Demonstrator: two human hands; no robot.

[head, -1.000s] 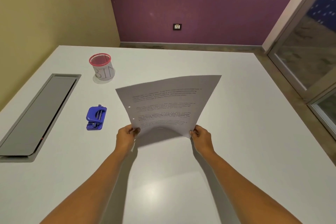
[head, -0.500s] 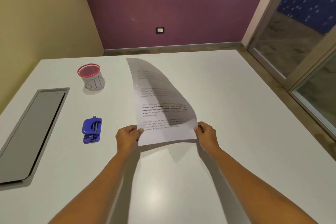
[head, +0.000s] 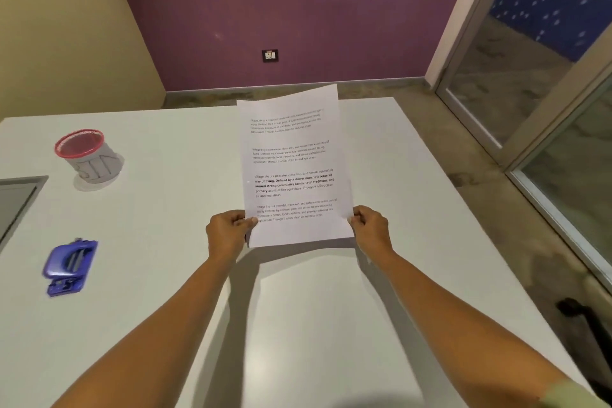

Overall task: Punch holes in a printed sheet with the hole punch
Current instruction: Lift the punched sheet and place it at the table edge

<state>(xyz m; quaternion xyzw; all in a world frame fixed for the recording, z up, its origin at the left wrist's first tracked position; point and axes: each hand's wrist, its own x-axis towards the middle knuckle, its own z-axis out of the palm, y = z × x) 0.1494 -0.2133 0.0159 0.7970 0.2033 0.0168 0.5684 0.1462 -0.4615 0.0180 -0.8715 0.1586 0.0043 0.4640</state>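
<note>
A white printed sheet (head: pixel 294 162) with several blocks of text is held upright above the white table (head: pixel 331 325), printed side facing me. My left hand (head: pixel 228 232) pinches its lower left edge and my right hand (head: pixel 371 228) pinches its lower right edge. The blue hole punch (head: pixel 68 267) lies on the table far to the left of my left hand, untouched.
A grey cup with a red rim (head: pixel 87 156) stands at the back left of the table. A grey recessed panel (head: pixel 16 202) sits at the left edge. A glass door (head: pixel 546 93) is on the right; a dark object (head: pixel 583 315) lies on the floor there.
The sheet has been turned from its blank back, through an edge-on curl, to its printed side facing me and raised upright. The view shifted right, so punch and cup sit further left.
</note>
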